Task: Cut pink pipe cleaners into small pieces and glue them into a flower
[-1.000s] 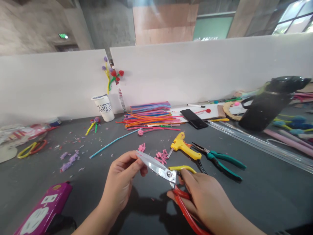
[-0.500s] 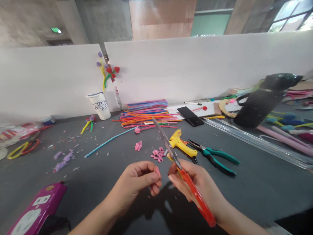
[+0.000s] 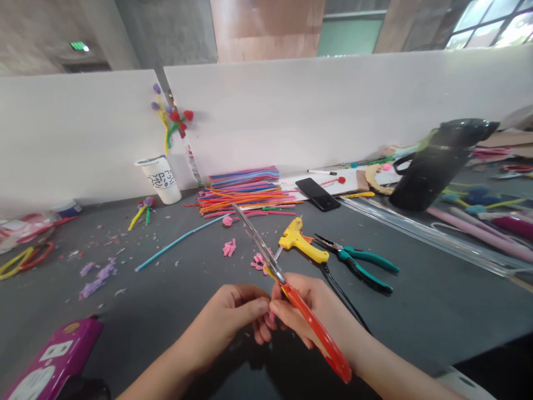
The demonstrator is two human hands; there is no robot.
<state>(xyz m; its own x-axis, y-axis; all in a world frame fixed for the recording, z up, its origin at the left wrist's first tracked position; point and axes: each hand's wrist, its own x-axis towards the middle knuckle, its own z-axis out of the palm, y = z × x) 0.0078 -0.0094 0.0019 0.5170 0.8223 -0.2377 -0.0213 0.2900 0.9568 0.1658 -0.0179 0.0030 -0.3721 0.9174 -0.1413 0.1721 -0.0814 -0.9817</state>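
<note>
My left hand (image 3: pixel 235 316) is closed in a pinch on a small pink piece of pipe cleaner (image 3: pixel 272 315). Close against it, my right hand (image 3: pixel 320 308) grips red-handled scissors (image 3: pixel 318 329), their blades pointing up and away to the left. The right thumb and fingertips meet the left fingertips at the pink piece; whether they also pinch it I cannot tell. Beyond the hands lie two small heaps of cut pink pieces, one heap (image 3: pixel 229 248) in full sight and another heap (image 3: pixel 257 263) partly behind the scissors. A pink curled ball (image 3: pixel 227 221) on a stem lies farther back.
A yellow glue gun (image 3: pixel 303 244) and green-handled pliers (image 3: pixel 366 264) lie right of the scissors. Behind are bundled pipe cleaners (image 3: pixel 245 194), a phone (image 3: pixel 317 194), a paper cup (image 3: pixel 160 180) and a black jug (image 3: pixel 437 166). Purple scraps (image 3: pixel 97 280) and a magenta device (image 3: pixel 58 355) are leftward.
My right hand has moved left with the scissors, and its fingertips now meet my left hand at the pink piece. The whole view has shifted slightly.
</note>
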